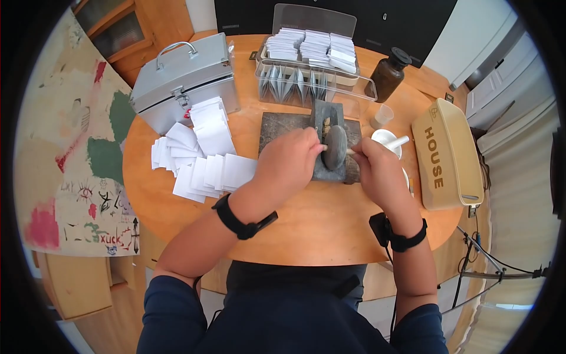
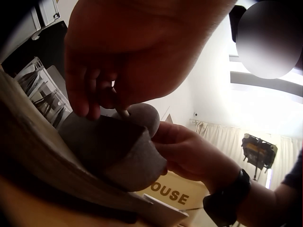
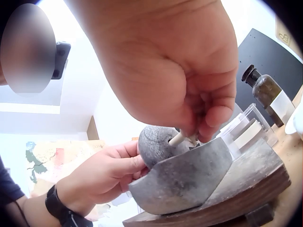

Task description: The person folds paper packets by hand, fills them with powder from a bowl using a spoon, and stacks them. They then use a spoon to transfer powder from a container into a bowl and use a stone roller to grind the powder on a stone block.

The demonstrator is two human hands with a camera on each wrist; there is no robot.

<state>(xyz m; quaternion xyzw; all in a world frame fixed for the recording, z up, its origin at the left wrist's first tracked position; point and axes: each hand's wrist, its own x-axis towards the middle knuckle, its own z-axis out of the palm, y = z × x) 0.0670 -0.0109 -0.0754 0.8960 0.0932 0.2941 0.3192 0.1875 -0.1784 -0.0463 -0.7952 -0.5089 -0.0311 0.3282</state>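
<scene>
A grey stone grinding wheel (image 1: 336, 148) stands on edge in a boat-shaped stone trough (image 3: 184, 182). A pale wooden axle (image 3: 177, 140) passes through its centre. My left hand (image 1: 288, 162) grips the left end of this axle, its fingers curled round it. On the other side my right hand (image 1: 380, 171) pinches the right end between thumb and fingers. Small tan pieces (image 1: 326, 123) lie in the trough's far part, beyond the wheel. Underneath is a dark, thick board (image 1: 282, 124) on the round wooden table (image 1: 283, 236).
White paper packets (image 1: 203, 171) lie left, before a silver metal case (image 1: 183, 82). Clear boxes of packets (image 1: 309, 47) stand behind. To the right are a brown bottle (image 1: 389, 74), a plastic cup (image 1: 383, 115), a white mortar with pestle (image 1: 389, 141) and a tan HOUSE bin (image 1: 448, 153).
</scene>
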